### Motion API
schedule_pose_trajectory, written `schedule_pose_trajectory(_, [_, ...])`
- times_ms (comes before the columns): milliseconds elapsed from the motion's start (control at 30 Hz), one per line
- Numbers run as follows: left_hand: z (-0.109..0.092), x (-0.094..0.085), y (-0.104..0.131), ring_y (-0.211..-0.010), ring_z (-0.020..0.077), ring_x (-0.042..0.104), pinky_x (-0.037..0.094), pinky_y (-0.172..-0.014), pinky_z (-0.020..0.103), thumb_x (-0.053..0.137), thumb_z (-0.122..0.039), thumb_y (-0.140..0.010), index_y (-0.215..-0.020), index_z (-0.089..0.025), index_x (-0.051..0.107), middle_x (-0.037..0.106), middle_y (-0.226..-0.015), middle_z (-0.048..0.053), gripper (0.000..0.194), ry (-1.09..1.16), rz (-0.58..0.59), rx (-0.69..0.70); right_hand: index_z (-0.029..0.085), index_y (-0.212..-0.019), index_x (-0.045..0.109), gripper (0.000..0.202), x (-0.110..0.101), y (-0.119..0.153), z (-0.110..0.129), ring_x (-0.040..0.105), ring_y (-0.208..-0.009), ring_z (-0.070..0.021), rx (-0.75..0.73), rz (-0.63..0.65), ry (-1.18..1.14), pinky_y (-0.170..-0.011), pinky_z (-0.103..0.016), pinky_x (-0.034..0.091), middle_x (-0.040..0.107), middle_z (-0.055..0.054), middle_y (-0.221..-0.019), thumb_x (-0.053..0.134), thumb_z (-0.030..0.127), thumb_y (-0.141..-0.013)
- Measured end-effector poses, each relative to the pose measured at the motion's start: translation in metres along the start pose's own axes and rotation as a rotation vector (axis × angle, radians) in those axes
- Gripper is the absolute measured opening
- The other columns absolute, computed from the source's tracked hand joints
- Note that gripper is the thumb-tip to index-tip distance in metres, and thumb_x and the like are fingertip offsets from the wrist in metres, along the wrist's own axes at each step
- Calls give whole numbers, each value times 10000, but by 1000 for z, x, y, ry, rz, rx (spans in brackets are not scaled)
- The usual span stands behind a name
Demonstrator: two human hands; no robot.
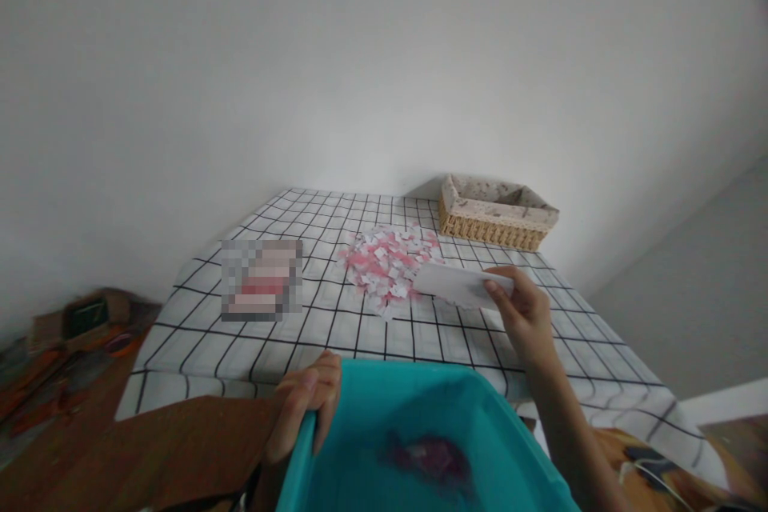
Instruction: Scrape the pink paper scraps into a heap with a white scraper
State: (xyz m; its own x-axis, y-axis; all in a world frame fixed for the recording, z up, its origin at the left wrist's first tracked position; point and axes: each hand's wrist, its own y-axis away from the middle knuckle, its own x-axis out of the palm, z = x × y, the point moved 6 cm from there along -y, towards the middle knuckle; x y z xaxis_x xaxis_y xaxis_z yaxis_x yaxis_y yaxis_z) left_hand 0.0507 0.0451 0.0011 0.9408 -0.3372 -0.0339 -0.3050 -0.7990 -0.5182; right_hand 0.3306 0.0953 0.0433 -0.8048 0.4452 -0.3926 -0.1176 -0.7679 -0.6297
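My left hand (309, 400) is closed over the left rim of a teal plastic tub (414, 372), which stands against the near edge of the table. Inside the tub lies a blurred dark purple-red item (432, 456) whose kind I cannot make out. Between thumb and fingers, my right hand (523, 308) pinches a white sheet of paper (456, 284), held low over the table. The far end of the sheet reaches the right side of a heap of white and pink paper scraps (384, 260).
A wicker basket (492, 234) with a patterned cloth lining stands at the back right of the table. A white cloth with black grid lines (240, 344) covers the table. A pixelated flat item (262, 280) lies at left. Boxes (90, 316) sit on the floor.
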Motion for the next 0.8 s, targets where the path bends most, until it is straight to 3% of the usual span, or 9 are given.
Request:
schedule_pose_trajectory(233, [-1, 1, -3, -481, 137, 412, 362, -654, 322, 175, -251, -966, -410, -173, 353, 428, -424, -12, 589, -6, 65, 35, 233, -820, 612, 103, -2, 0, -3, 538, -681, -162, 16, -14, -47, -589, -275, 388, 613, 6, -743, 571, 328, -831])
schedule_pose_trajectory(533, [-1, -1, 0, -472, 143, 413, 360, -612, 333, 166, -265, -966, -386, -168, 353, 432, -405, 4, 617, 42, -8, 30, 229, -797, 594, 119, -5, 0, -3, 511, -649, -139, 47, -51, -140, -549, -247, 377, 579, 14, -718, 572, 341, -830])
schedule_pose_trajectory(800, [-2, -1, -2, -454, 138, 413, 366, -616, 336, 154, -284, -969, -372, -168, 351, 429, -382, 3, 639, 13, -3, 62, 216, -806, 589, 152, -3, 0, -7, 496, -623, -150, 84, -35, -116, -531, -263, 373, 562, 3, -704, 582, 368, -813])
